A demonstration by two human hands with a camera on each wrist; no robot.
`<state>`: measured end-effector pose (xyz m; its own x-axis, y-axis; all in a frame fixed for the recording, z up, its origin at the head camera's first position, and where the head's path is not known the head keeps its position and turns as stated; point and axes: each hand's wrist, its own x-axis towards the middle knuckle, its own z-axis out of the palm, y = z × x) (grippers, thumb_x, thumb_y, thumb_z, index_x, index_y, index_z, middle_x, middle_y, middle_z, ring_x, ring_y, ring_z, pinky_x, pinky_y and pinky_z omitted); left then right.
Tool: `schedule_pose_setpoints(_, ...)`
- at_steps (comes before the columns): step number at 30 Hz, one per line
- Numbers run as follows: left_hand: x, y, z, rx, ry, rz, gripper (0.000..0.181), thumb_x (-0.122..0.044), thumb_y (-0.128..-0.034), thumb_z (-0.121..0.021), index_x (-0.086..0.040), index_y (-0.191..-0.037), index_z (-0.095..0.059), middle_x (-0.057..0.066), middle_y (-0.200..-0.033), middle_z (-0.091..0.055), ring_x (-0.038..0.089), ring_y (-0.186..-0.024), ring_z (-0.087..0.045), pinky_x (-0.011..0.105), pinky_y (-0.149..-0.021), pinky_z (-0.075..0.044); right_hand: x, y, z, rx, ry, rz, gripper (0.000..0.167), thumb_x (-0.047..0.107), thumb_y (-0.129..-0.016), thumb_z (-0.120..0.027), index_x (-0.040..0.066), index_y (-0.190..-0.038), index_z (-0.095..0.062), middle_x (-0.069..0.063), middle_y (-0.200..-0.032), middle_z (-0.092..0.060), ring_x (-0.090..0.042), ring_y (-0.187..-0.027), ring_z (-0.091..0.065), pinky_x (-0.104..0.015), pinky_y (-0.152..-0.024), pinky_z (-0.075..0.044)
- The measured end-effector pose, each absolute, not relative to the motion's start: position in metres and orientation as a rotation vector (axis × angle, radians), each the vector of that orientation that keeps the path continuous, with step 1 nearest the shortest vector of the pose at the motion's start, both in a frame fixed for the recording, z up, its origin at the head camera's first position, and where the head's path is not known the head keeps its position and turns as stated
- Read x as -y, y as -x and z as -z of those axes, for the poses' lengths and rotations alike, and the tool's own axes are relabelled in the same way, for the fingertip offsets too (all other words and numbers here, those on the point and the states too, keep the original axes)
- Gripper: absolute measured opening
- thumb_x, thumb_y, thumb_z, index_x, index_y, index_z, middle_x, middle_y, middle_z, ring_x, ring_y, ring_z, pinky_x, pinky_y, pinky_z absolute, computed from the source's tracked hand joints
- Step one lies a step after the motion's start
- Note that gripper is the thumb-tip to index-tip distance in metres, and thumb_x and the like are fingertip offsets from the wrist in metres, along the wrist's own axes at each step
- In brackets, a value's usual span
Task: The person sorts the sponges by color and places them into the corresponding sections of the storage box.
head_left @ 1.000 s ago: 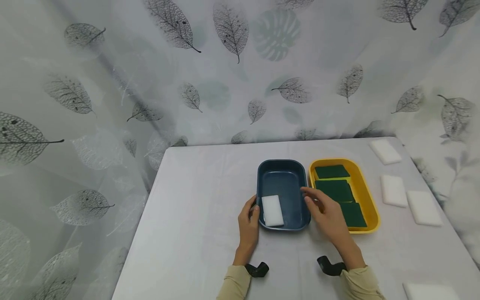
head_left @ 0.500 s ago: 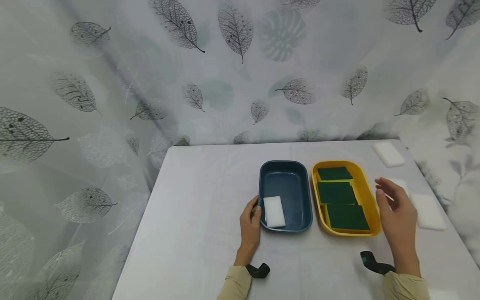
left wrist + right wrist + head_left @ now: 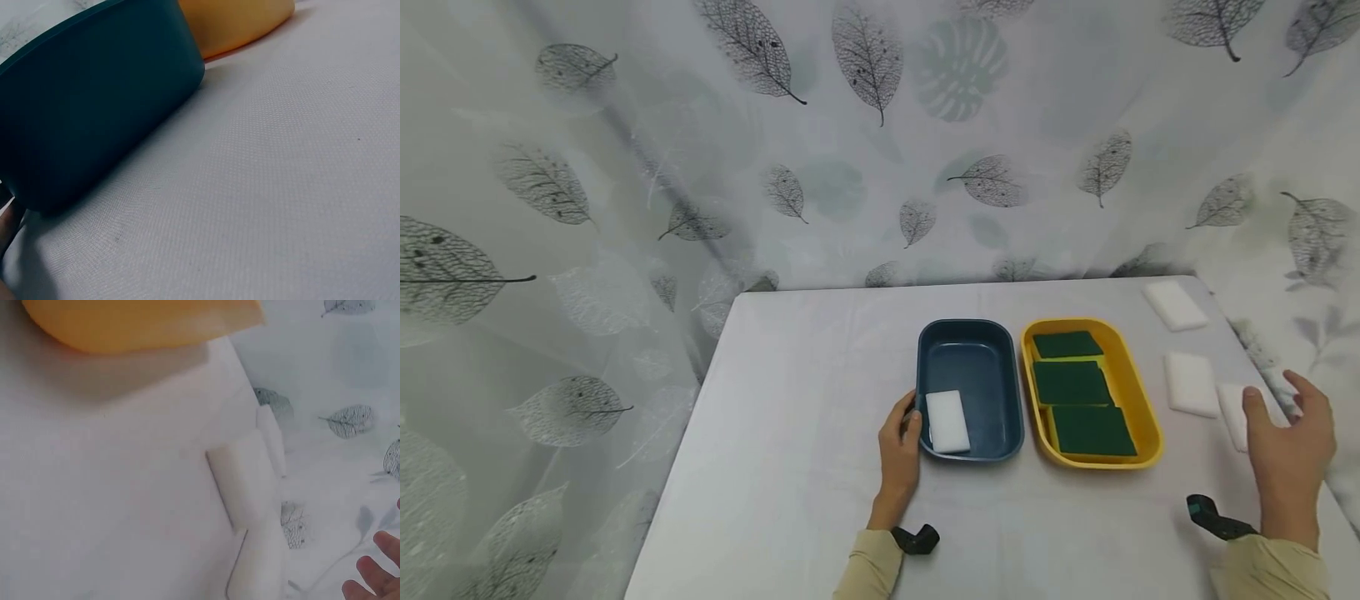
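Note:
In the head view my left hand [image 3: 898, 454] holds the left wall of a dark blue tray [image 3: 973, 332]. A white block [image 3: 947, 422] lies in that tray's lower left part. My right hand [image 3: 1292, 450] hovers at the table's right side with thumb and fingers spread and nothing held. It partly covers a white block [image 3: 1234, 412] lying there. The right wrist view shows its fingertips [image 3: 375, 575] at the lower right, beside white blocks [image 3: 240, 478].
A yellow tray [image 3: 1142, 417] holding several green pads [image 3: 1093, 431] stands right of the blue one. Two more white blocks [image 3: 1192, 384] lie along the table's right side. A leaf-patterned curtain [image 3: 880, 167] hangs behind the table [image 3: 790, 417].
My right hand has moved from above the blue tray's right edge, past the yellow tray, to the right side of the table, and its fingers have spread. My left hand has stayed at the blue tray.

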<state>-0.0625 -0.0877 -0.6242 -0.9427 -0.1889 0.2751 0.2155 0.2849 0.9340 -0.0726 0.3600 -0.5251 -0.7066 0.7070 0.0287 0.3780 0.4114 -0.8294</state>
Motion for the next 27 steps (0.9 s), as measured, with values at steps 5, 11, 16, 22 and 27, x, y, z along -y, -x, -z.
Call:
schedule_pose_setpoints(5,0.087,0.063,0.625,2.217,0.037,1.707,0.038,-0.019,-0.1084,-0.054,-0.015,-0.146,-0.059,0.007,-0.143,-0.067,0.025,-0.128,-0.066,0.032,-0.099,-0.058,-0.385,0.074,0.530,2.308,0.973,-1.185,0.063,0.029,-0.104,-0.050,0.017,-0.164,-0.035,-0.013,-0.171,-0.031,-0.035,-0.158,-0.027,-0.054,-0.130,-0.021)
schedule_pose_setpoints(11,0.088,0.062,0.624,2.234,0.015,1.694,0.038,-0.019,-0.1092,-0.052,-0.016,-0.147,-0.059,0.006,-0.143,-0.067,0.023,-0.127,-0.066,0.032,-0.100,-0.057,-0.403,0.081,0.538,2.564,1.051,-1.119,0.072,0.030,-0.105,-0.045,0.000,-0.165,-0.018,-0.025,-0.171,-0.020,-0.048,-0.157,-0.025,-0.062,-0.127,-0.024)
schedule_pose_setpoints(16,0.089,0.061,0.623,2.253,0.009,1.694,0.039,-0.023,-0.1102,-0.051,-0.017,-0.148,-0.058,0.006,-0.143,-0.066,0.023,-0.126,-0.067,0.031,-0.101,-0.056,-0.417,0.085,0.547,2.842,1.099,-0.997,0.078,0.031,-0.105,-0.044,-0.009,-0.162,-0.009,-0.037,-0.166,-0.017,-0.058,-0.151,-0.024,-0.065,-0.127,-0.018)
schedule_pose_setpoints(22,0.088,0.061,0.622,2.246,0.017,1.702,0.039,-0.022,-0.1105,-0.050,-0.016,-0.148,-0.058,0.007,-0.144,-0.066,0.025,-0.127,-0.066,0.030,-0.101,-0.056,-0.420,0.084,0.553,2.987,1.022,-0.912,0.079,0.025,-0.101,-0.048,-0.017,-0.157,-0.011,-0.046,-0.155,-0.026,-0.063,-0.142,-0.029,-0.068,-0.123,-0.020)
schedule_pose_setpoints(27,0.088,0.061,0.622,2.248,0.017,1.689,0.039,-0.022,-0.1103,-0.051,-0.015,-0.148,-0.058,0.007,-0.144,-0.066,0.024,-0.129,-0.065,0.031,-0.101,-0.056,-0.419,0.084,0.557,2.988,0.996,-0.870,0.078,0.020,-0.099,-0.051,-0.018,-0.157,-0.013,-0.046,-0.154,-0.028,-0.064,-0.142,-0.029,-0.069,-0.123,-0.020)
